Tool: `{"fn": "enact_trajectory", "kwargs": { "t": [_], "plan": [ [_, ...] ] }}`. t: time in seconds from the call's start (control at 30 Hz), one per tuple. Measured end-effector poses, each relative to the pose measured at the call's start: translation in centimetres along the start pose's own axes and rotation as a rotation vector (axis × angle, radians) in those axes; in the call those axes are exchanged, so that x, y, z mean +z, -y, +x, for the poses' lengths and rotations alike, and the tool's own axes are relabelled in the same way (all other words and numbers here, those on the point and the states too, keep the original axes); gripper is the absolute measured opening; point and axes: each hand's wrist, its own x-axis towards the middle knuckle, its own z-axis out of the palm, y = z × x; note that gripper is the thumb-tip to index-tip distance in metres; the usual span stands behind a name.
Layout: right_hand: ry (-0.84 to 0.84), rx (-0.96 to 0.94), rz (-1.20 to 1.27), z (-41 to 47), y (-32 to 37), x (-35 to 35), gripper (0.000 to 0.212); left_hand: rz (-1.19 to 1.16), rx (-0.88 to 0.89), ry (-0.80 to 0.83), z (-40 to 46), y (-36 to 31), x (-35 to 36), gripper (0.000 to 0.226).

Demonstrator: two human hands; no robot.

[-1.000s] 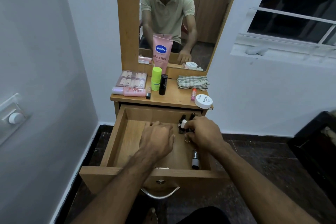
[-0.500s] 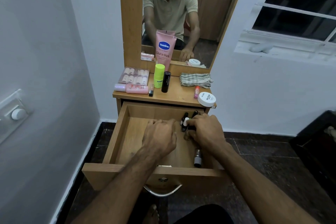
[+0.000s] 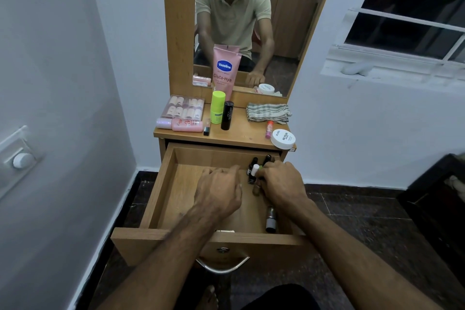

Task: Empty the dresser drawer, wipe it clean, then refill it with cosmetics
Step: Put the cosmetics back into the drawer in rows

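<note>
The wooden dresser drawer [image 3: 161, 191] is pulled out, with both my hands inside it. My right hand [image 3: 281, 184] curls round small nail polish bottles [image 3: 253, 171] standing at the drawer's back right. My left hand [image 3: 219, 191] hovers with loosely bent fingers over the drawer's middle and holds nothing that I can see. A dark bottle [image 3: 270, 219] lies flat near the front right. On the dresser top stand a pink Vaseline tube [image 3: 224, 70], a green bottle [image 3: 217, 111], a black tube [image 3: 227, 115], a pink bottle [image 3: 180, 124] and a white jar [image 3: 283, 139].
A folded checked cloth [image 3: 268, 113] lies at the back right of the dresser top, a clear box of small pieces [image 3: 183, 110] at its back left. The mirror [image 3: 276, 20] rises behind. Walls close in on both sides; a window [image 3: 402, 15] is at the right.
The camera has tilted slightly, shifting the view. My right hand has stayed on the small bottles at the back right; my left hand has barely moved.
</note>
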Motion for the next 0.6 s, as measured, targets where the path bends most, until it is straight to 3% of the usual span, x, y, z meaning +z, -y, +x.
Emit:
{"fn": "enact_trajectory", "kwargs": {
  "t": [0.47, 0.6],
  "plan": [
    [0.009, -0.003, 0.102, -1.2, -0.3, -0.1, 0.026, -0.012, -0.016, 0.000, 0.2, 0.2, 0.4, 0.053],
    [0.067, 0.015, 0.052, -1.8, 0.0, -1.1, 0.016, -0.019, -0.016, -0.012, 0.3, 0.2, 0.5, 0.051]
  ]
}}
